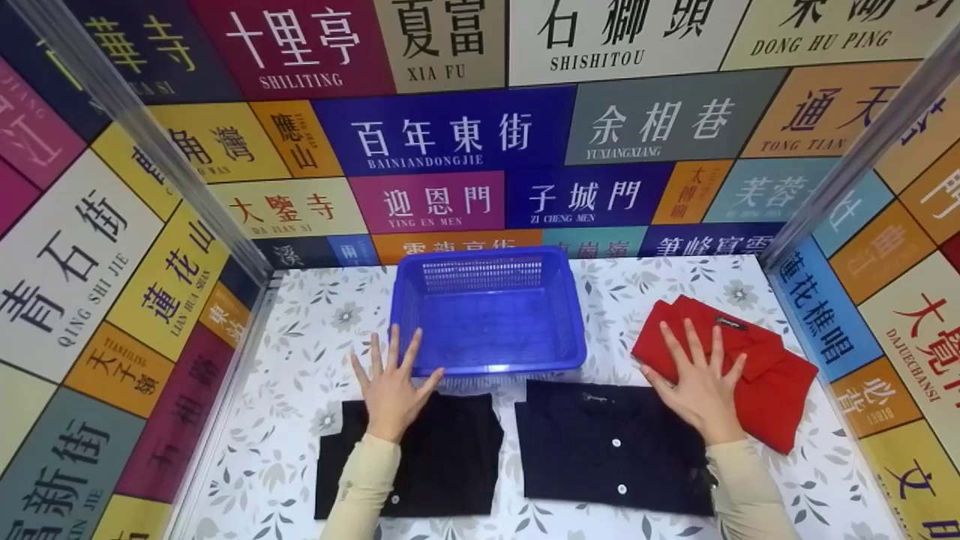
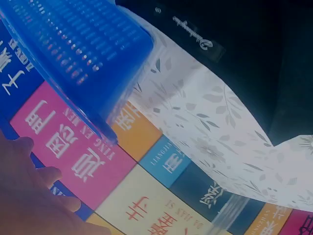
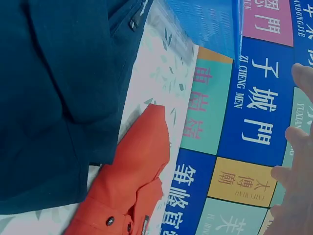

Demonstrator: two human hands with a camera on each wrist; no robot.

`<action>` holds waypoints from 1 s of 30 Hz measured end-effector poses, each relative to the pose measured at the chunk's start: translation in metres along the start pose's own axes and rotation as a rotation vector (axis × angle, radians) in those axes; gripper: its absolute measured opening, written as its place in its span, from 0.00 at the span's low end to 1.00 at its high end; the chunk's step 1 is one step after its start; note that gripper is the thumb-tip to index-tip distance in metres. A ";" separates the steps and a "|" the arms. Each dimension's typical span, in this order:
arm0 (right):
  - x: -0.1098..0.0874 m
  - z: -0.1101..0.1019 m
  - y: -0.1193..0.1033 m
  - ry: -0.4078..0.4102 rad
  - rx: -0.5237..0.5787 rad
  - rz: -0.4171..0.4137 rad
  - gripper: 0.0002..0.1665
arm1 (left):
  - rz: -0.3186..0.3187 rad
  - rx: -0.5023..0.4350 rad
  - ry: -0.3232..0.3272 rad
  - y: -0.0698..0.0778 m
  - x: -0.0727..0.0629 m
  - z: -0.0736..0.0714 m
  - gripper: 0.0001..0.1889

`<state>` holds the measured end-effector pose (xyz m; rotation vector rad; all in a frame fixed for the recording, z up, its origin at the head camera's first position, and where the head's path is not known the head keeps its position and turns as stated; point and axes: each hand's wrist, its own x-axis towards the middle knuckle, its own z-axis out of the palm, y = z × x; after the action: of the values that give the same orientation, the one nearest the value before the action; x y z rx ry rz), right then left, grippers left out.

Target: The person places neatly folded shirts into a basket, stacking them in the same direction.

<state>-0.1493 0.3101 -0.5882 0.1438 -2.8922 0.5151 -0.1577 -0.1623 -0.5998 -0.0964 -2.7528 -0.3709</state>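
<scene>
Fingers spread wide, my left hand [image 1: 394, 394] is held above the folded black garment [image 1: 450, 450] and the near left corner of the blue basket [image 1: 487, 368]. My right hand [image 1: 705, 390] is likewise spread, over the gap between a folded navy garment [image 1: 577, 450] with white buttons and a folded red garment [image 1: 780, 397] with a dark label. Neither hand holds anything. In the left wrist view the black garment [image 2: 234, 44] lies beside the basket [image 2: 88, 44]. The right wrist view has the navy garment [image 3: 58, 98] next to the red one [image 3: 132, 166].
All of this lies on a white table [image 1: 277, 450] with a grey leaf pattern. Colourful panels [image 1: 442, 135] with Chinese lettering wall it in at the back and sides. Clear upright strips [image 1: 172, 142] run along the corners.
</scene>
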 end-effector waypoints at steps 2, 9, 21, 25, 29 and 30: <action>-0.005 -0.001 0.003 -0.009 0.025 -0.001 0.48 | 0.009 -0.002 -0.025 0.006 -0.005 0.001 0.40; -0.034 -0.002 0.025 -0.061 0.151 -0.016 0.43 | 0.097 -0.027 -0.011 0.036 -0.030 0.007 0.36; -0.085 0.015 0.072 -0.340 0.246 0.230 0.34 | 0.260 -0.222 -0.218 0.093 -0.071 0.034 0.13; -0.093 0.023 0.076 -0.386 0.270 0.260 0.31 | 0.183 -0.419 -0.364 0.109 -0.078 0.051 0.09; -0.094 0.025 0.074 -0.441 0.323 0.309 0.34 | 0.043 -0.602 -0.576 0.119 -0.079 0.059 0.12; -0.093 0.025 0.073 -0.456 0.344 0.320 0.36 | 0.005 -0.631 -0.615 0.121 -0.080 0.061 0.13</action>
<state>-0.0722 0.3751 -0.6553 -0.1816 -3.2521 1.1758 -0.0903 -0.0306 -0.6535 -0.4398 -3.0862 -1.3992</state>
